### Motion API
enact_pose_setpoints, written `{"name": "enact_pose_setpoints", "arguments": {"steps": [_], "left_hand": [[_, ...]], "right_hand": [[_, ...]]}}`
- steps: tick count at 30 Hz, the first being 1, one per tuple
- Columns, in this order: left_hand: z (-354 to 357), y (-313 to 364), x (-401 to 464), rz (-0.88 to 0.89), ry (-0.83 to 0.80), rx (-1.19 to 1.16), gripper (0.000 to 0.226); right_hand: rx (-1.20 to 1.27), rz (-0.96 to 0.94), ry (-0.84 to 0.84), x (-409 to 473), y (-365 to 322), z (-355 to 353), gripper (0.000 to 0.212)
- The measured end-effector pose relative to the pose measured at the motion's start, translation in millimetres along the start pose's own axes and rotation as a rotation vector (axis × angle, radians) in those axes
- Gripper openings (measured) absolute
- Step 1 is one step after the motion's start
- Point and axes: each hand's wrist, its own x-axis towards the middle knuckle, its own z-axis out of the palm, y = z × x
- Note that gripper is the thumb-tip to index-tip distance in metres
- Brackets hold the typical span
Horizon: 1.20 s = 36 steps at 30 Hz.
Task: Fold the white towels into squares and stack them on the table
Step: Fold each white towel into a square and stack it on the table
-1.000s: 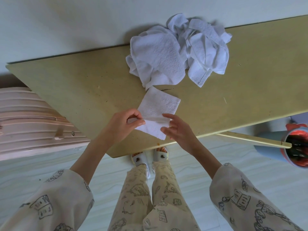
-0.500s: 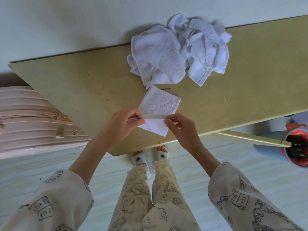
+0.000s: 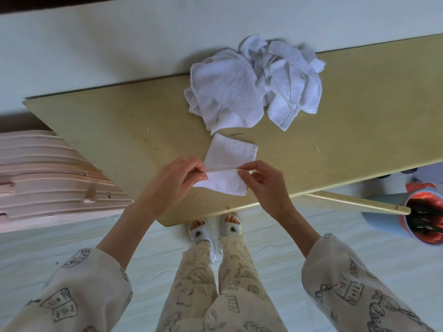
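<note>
small white towel [image 3: 231, 161] on table [image 3: 119, 125], folded edge pinched between left hand [image 3: 176, 182] and right hand [image 3: 266, 185], unfolded pile [image 3: 254, 85] beyond

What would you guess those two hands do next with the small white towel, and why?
Probably carry the pinched edge away from the body and lay it over the towel's far half. The left hand and right hand each pinch an end of the near edge of the towel, lifted off the table; the heap of unfolded towels waits beyond.

table [image 3: 359, 97]: right end cut off | suitcase [image 3: 48, 176]: left part cut off | bin [image 3: 417, 216]: partly cropped
</note>
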Motion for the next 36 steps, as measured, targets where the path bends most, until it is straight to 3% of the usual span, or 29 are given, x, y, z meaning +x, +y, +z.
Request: {"name": "enact_pose_setpoints", "arguments": {"steps": [4,7,12,18,22,27,31,36], "left_hand": [[-30,23,7,-0.025,0.020,-0.036,0.003],[-60,46,12,-0.034,0.054,-0.079,0.014],[-108,81,16,-0.013,0.216,-0.135,0.016],[-139,90,18,-0.025,0.350,-0.010,0.005],[-154,76,19,-0.041,0.381,0.091,0.013],[-163,60,2,0.114,0.517,0.263,0.027],[-129,32,-23,0.072,0.429,0.259,0.031],[-52,-3,-48,-0.089,0.201,0.101,0.038]], "right_hand": [[-0.049,-0.080,0.049,10,-35,-15,0.027],[-0.025,-0.157,0.045,18,-68,-28,0.030],[0.043,-0.257,0.018,27,-123,-44,0.029],[-0.114,-0.314,-0.023,46,-158,-39,0.022],[-0.285,-0.351,-0.086,66,-172,-20,0.016],[-0.345,-0.464,-0.073,64,-187,1,0.017],[-0.424,-0.415,-0.172,47,-150,10,0.018],[-0.529,-0.270,-0.348,23,-71,18,0.017]]}}
